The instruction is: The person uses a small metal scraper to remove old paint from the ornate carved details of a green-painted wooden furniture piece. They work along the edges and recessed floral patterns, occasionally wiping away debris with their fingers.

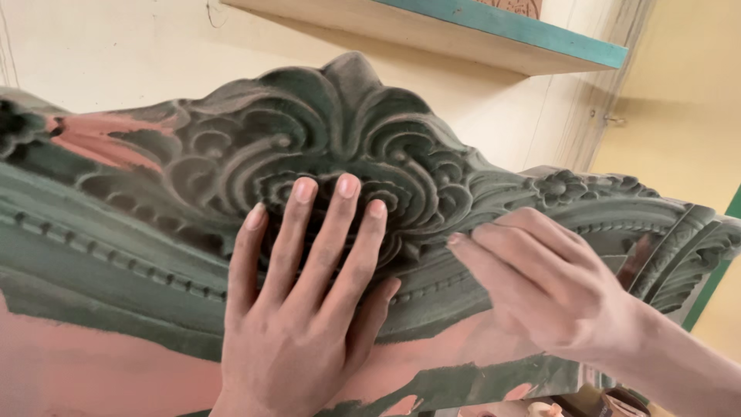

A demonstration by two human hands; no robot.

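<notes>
Leftmost, the large carved panel [154,232], a piece with a pinkish-terracotta body under a matte, dusty dark-green coat, shows a bare pink streak near its upper edge and a broad unpainted pink field along the bottom, where the green ends in a ragged brushed border. A row of small raised beads runs diagonally across its lower mouldings. Toward the middle, the carving swells into a scalloped crest of deep scrolls, curling leaves and ribbed swirls, their ridges powdered pale grey. The left hand [301,309] lies open and flat on this central scrollwork, fingers spread and pointing up, fingertips pressed into the grooves, gripping nothing. Just to its right, the right hand [532,286] is drawn together with bent fingers, its fingertips touching the beaded edge below the crest; whether anything is pinched between them cannot be told. Further right, the panel continues into a small carved flower and a fluted, curving end. Above, a pale wooden shelf with a teal-painted front edge [494,23] juts from the cream plaster wall [116,46], and a yellow wall [687,116] fills the far right.
</notes>
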